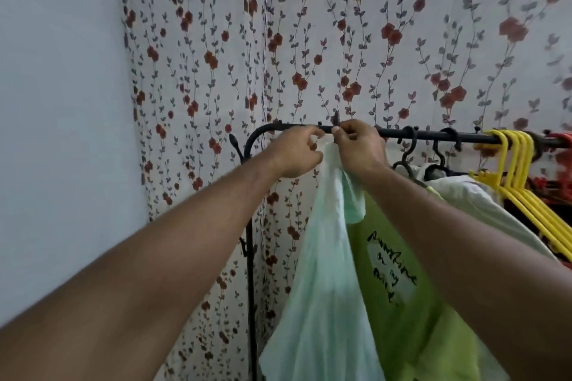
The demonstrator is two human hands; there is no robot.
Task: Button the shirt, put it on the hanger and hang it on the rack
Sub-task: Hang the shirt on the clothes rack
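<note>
Left hand (296, 152), right hand (359, 148) pinch shirt (325, 275), hanging vertically.

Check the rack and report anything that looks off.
The mint shirt hangs bunched in a narrow drape just under the rail. Its top is pinched by the left hand and right hand, and a flap is folded over. No hanger shows in it, so it looks unspread. Nothing else stands out.
</note>
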